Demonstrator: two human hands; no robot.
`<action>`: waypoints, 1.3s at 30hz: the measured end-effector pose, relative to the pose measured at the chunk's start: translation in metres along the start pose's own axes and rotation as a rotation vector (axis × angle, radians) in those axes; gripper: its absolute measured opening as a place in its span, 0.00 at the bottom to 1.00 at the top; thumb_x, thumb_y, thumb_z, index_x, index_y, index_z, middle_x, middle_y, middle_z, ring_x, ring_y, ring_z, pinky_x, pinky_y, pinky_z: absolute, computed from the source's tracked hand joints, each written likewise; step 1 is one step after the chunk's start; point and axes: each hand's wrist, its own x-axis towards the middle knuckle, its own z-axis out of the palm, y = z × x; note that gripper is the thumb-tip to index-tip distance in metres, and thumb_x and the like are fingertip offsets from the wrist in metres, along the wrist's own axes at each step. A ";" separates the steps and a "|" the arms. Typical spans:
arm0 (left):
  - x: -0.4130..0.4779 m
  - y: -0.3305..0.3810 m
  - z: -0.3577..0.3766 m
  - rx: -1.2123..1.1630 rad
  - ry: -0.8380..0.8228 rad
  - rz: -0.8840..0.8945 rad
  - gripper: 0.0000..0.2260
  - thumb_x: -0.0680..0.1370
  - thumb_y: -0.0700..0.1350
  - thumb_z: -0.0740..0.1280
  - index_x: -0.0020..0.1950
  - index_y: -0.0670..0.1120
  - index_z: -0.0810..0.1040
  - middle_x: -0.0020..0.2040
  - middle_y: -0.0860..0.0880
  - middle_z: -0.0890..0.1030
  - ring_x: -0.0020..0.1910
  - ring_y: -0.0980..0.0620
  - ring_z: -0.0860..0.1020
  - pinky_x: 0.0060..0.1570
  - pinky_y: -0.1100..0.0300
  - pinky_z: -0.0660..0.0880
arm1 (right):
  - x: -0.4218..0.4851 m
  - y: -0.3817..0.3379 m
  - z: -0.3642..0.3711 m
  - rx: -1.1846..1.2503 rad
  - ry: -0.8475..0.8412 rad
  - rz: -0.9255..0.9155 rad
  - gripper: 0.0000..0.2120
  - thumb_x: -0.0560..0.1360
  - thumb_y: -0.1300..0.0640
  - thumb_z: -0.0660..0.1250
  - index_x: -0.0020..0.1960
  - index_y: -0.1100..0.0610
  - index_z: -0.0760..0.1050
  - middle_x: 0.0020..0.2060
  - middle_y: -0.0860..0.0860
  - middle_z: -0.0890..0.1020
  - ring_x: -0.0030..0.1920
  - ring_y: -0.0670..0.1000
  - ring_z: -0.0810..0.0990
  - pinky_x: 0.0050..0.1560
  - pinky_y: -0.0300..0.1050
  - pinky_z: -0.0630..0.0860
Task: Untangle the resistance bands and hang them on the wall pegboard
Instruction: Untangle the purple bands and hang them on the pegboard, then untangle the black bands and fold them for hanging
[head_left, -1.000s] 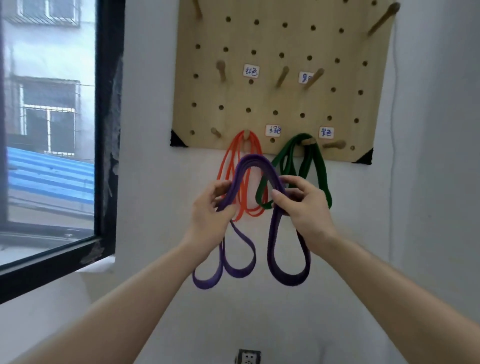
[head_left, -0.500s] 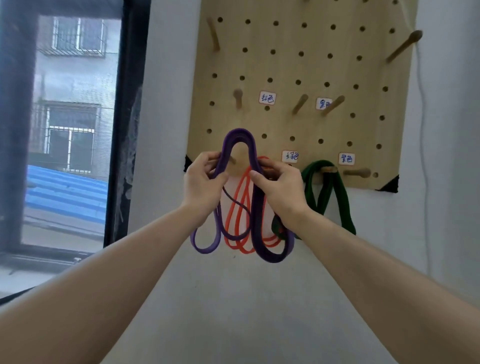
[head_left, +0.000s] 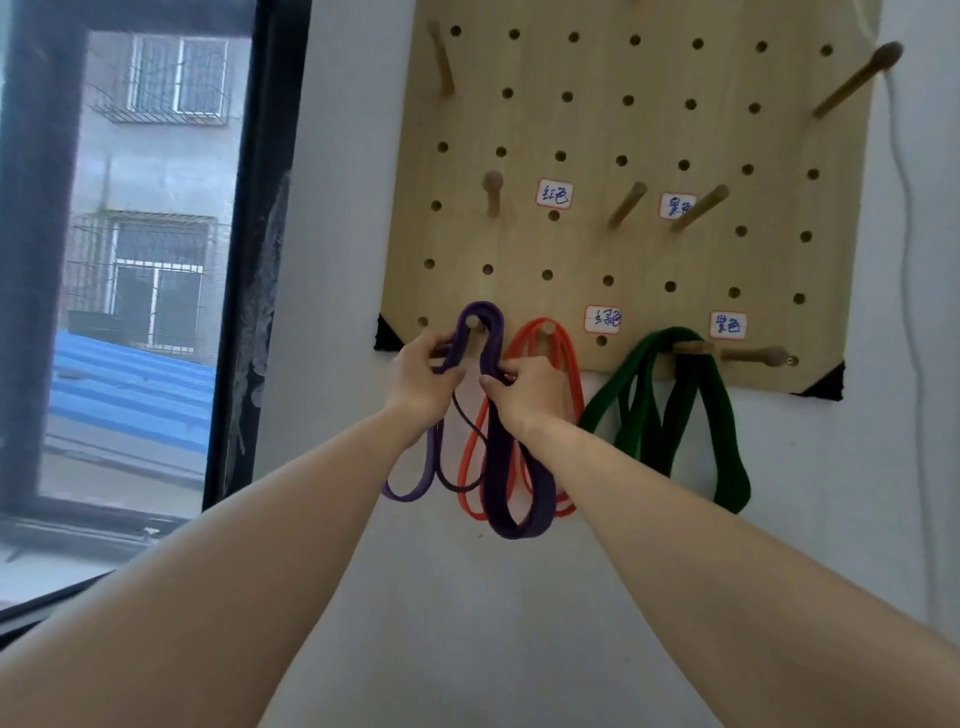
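Observation:
A wooden pegboard (head_left: 623, 130) hangs on the white wall. Both hands hold a purple resistance band (head_left: 511, 499), its top loop arching over the bottom-left peg (head_left: 474, 324). My left hand (head_left: 421, 379) grips the band's left strand and my right hand (head_left: 524, 389) pinches its right strand just below the peg. The purple loops dangle beneath my wrists. An orange band (head_left: 563, 343) hangs from the neighbouring peg, partly behind my right hand. A green band (head_left: 727, 457) hangs from a peg further right.
Several bare pegs stick out of the board, one (head_left: 758, 356) at the bottom right beside the green band. Small handwritten labels (head_left: 555, 194) sit on the board. A dark-framed window (head_left: 249, 260) stands left; a thin cable (head_left: 909, 234) runs down the wall at right.
Both hands have carried the purple band up and leftward to the board's bottom-left peg, and its top loop now sits over that peg. The orange and green bands hang unchanged.

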 end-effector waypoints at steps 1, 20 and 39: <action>0.001 -0.004 -0.002 0.004 -0.037 -0.010 0.19 0.79 0.34 0.67 0.69 0.48 0.76 0.60 0.51 0.80 0.58 0.51 0.79 0.62 0.51 0.77 | 0.001 0.002 0.000 -0.019 -0.035 0.009 0.11 0.80 0.53 0.68 0.60 0.54 0.82 0.50 0.50 0.84 0.50 0.50 0.82 0.49 0.42 0.75; -0.196 -0.055 -0.045 0.183 -0.459 -0.155 0.11 0.77 0.38 0.72 0.57 0.48 0.82 0.48 0.50 0.86 0.48 0.57 0.84 0.50 0.66 0.79 | -0.201 0.119 -0.064 -0.206 -0.223 -0.245 0.10 0.75 0.57 0.73 0.56 0.53 0.82 0.48 0.45 0.82 0.43 0.43 0.79 0.48 0.39 0.79; -0.587 -0.277 0.066 0.386 -1.164 -0.716 0.10 0.78 0.44 0.68 0.58 0.49 0.82 0.50 0.54 0.81 0.46 0.59 0.80 0.45 0.71 0.75 | -0.535 0.393 0.012 -0.332 -1.313 0.565 0.14 0.74 0.47 0.73 0.56 0.53 0.81 0.47 0.47 0.82 0.49 0.49 0.81 0.49 0.43 0.77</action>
